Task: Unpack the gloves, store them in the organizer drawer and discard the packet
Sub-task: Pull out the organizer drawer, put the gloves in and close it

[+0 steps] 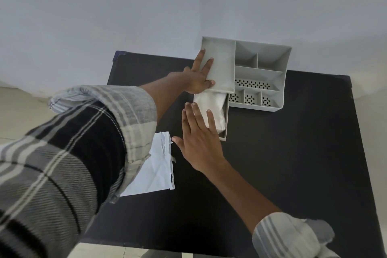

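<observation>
With fingers spread flat and gripping nothing, the right hand presses the gloves into the drawer, their long axis along the drawer's travel, while the left hand lies open on the organizer; bulging fabric could jam the closing, and the packet waits on the desk.

**A checked shirt with the cuffs turned back**

The person wore a long-sleeved shirt in a check of black, grey and cream. The left sleeve filled the frame from 7 to 9 o'clock; wide black squares were crossed by pale double lines, and fine grey stripes ran through the lighter fields. Its cuff was folded back and showed a paler inside with soft grey bands. The right sleeve, at 5 o'clock, was rolled the same way. Both forearms and both hands were bare.
</observation>
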